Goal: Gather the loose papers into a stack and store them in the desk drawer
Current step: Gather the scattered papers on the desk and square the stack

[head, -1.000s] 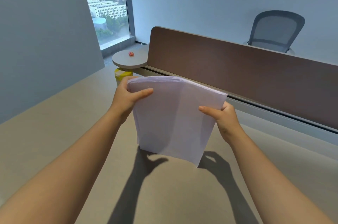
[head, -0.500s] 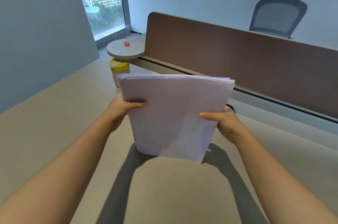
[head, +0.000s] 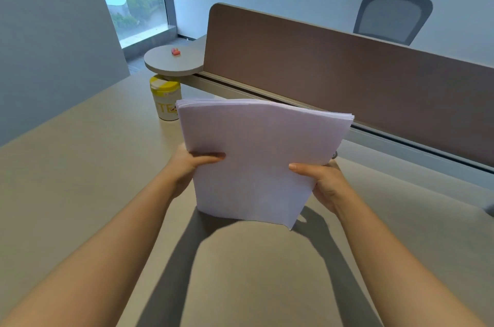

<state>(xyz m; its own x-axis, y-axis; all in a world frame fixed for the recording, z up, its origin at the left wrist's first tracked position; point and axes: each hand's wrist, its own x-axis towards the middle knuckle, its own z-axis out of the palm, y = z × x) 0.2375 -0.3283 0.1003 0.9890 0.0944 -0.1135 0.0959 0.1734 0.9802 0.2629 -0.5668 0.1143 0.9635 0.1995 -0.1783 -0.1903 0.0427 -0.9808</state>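
Observation:
A thick stack of white papers stands nearly upright above the beige desk, its lower edge close to the desktop. My left hand grips the stack's left edge, thumb across the front sheet. My right hand grips the right edge the same way. The sheets fan slightly at the top edge. No drawer is in view.
A white canister with a yellow lid stands on the desk behind the papers, at their left. A brown divider panel runs along the desk's back. A round side shelf carries a small red object. A grey mesh chair stands beyond the divider.
Both hands have slid down the sides of the stack. The stack has turned from tilted to squarer and upright, its lower edge brought nearer the desk. The camera has tipped slightly.

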